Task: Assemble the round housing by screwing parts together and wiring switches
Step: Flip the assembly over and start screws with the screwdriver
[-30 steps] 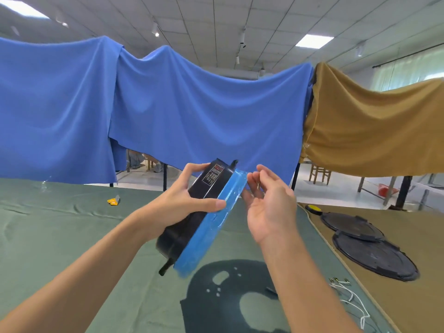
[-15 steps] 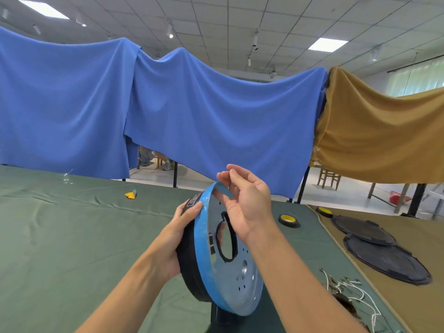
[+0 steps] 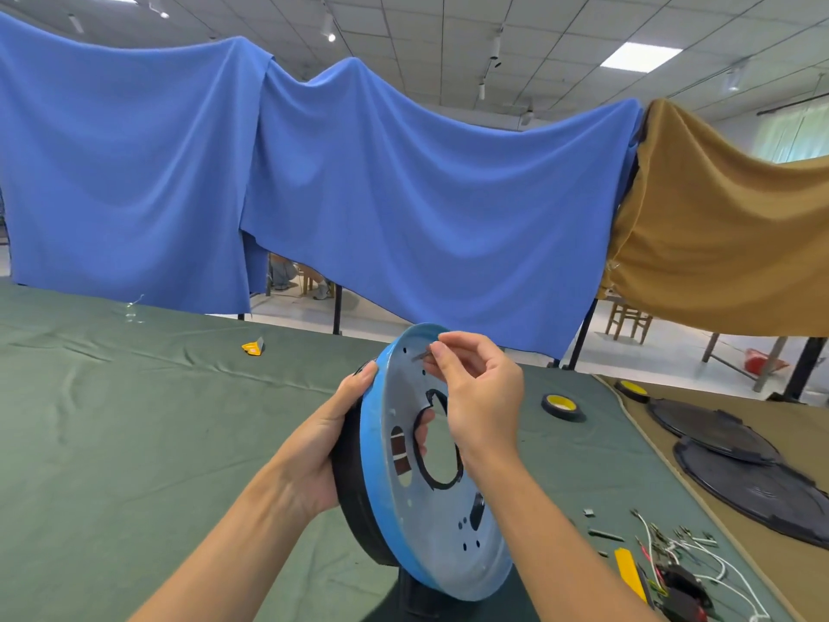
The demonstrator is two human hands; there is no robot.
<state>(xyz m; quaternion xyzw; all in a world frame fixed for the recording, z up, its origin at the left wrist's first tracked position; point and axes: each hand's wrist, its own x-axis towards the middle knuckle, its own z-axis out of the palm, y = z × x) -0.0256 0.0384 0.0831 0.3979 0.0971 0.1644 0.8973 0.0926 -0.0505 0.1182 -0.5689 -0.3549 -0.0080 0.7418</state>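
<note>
Surface (image 3: 134, 419) under creased green cloth. Far left there is a small clear scrap (image 3: 132, 311), with a yellow scrap (image 3: 252, 347) nearer centre. Tape roll (image 3: 563, 407) lies right of centre. Near the right edge: white wires (image 3: 700, 558), yellow tool (image 3: 627, 570), black switch (image 3: 682, 588), dark strip (image 3: 605, 535). The adjoining tan cloth (image 3: 785, 576) carries two black discs (image 3: 758, 491) with their edges meeting, and a second roll (image 3: 632, 390) at the far corner.
</note>
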